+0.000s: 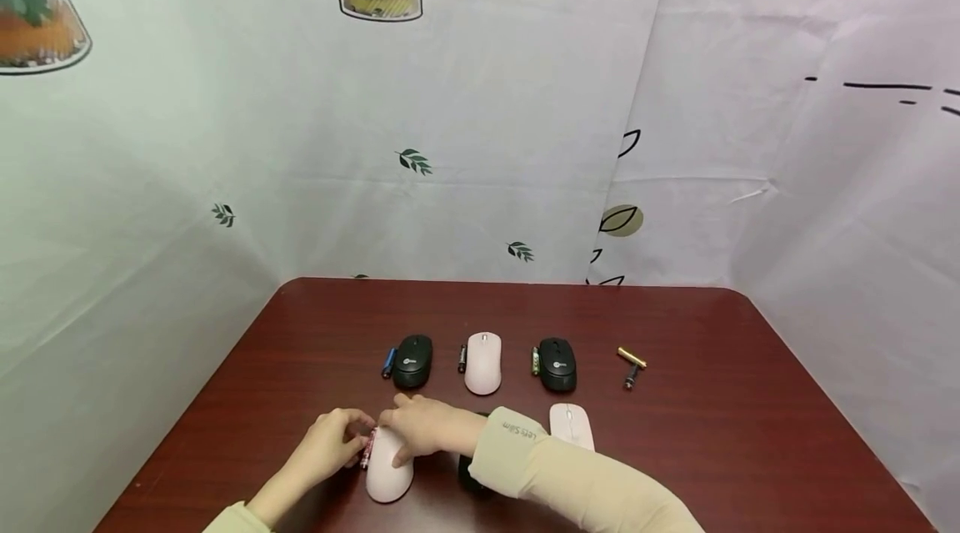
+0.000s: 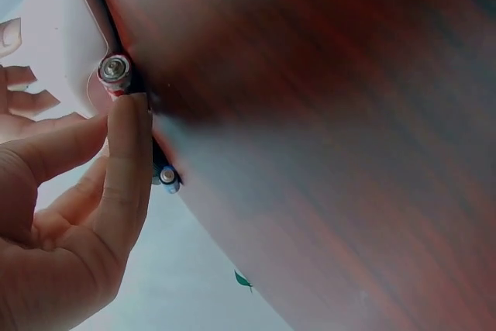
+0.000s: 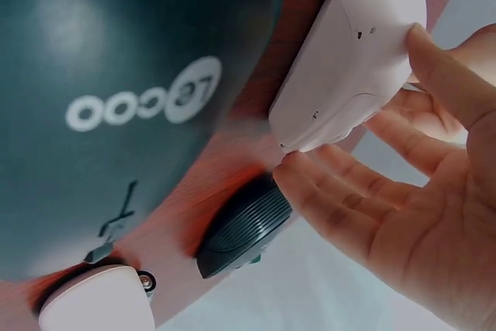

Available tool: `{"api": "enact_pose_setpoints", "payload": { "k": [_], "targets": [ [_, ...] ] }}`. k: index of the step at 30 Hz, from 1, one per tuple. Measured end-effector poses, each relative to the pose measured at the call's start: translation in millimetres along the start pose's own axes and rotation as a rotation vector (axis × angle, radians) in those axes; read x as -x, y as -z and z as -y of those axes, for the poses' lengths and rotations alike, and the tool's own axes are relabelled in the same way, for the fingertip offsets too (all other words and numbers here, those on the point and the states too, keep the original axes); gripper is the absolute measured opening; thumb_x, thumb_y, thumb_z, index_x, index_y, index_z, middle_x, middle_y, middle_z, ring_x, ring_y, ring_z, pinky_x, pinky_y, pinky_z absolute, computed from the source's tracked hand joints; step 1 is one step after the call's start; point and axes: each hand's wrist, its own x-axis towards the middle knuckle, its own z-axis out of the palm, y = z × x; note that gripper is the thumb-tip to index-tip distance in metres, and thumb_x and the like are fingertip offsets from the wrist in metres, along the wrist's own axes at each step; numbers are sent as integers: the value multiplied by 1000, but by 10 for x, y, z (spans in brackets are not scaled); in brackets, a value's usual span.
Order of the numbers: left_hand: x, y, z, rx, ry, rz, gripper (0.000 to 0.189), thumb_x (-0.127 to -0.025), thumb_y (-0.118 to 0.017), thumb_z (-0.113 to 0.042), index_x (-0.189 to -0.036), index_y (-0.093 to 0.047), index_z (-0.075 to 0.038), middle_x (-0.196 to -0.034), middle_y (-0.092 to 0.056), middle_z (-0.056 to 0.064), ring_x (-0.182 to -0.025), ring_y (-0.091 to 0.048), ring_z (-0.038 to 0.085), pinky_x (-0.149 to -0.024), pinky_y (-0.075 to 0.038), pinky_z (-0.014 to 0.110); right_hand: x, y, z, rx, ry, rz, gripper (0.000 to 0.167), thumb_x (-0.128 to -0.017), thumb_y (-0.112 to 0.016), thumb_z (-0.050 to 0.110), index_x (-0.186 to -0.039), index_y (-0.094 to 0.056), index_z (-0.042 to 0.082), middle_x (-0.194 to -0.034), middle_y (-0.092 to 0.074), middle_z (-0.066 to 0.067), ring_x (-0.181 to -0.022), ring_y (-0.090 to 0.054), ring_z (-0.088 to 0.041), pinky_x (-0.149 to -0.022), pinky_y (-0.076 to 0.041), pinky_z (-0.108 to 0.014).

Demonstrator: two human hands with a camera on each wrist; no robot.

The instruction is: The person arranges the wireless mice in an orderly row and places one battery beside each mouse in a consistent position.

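Observation:
A pale pink-white computer mouse (image 1: 388, 466) lies at the front left of the table, with a pink battery (image 1: 367, 451) along its left side. My right hand (image 1: 423, 426) grips this mouse, thumb on one side and fingers at its front end, as the right wrist view (image 3: 411, 191) also shows. At the mouse's left edge, my left hand (image 1: 330, 441) pinches the battery near its far end. In the left wrist view the battery's metal end (image 2: 115, 70) sticks out past the fingertips, against the mouse. Part of the battery is hidden by the fingers.
Behind stand a black mouse (image 1: 412, 362) with a blue battery (image 1: 388, 363), a white mouse (image 1: 483, 364) with a dark battery (image 1: 462, 359), and another black mouse (image 1: 557, 366) with a green battery (image 1: 536, 361). Two loose batteries (image 1: 632, 358) lie right. My right forearm partly covers a black mouse (image 1: 471, 479) and white mouse (image 1: 572, 424).

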Motion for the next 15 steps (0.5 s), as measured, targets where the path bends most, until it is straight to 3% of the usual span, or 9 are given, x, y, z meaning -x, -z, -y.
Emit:
{"api": "enact_pose_setpoints", "payload": {
  "k": [4, 10, 15],
  "targets": [
    [19, 32, 17, 22, 34, 18, 13, -83, -63, 3, -96, -66, 2, -65, -62, 3, -49, -56, 11, -43, -45, 20, 44, 21, -20, -25, 17, 22, 53, -79, -74, 39, -126, -56, 23, -113, -55, 3, -93, -56, -10, -78, -46, -20],
    [24, 29, -4, 13, 50, 35, 14, -84, -61, 3, -97, -66, 1, -63, -59, 3, -49, -56, 12, -43, -45, 20, 170, 121, -121, -63, 68, -15, 55, -82, -70, 40, -130, -52, 21, -122, -55, 2, -103, -56, -11, -84, -46, -20],
    [-10, 58, -60, -81, 92, -95, 12, -83, -63, 0, -94, -68, -4, -57, -57, 0, -45, -51, 9, -45, -41, 22, 276, 200, -270, -132, 88, -24, 57, -83, -70, 35, -134, -51, 18, -128, -55, -1, -113, -55, -15, -90, -46, -23]
  ]
}}
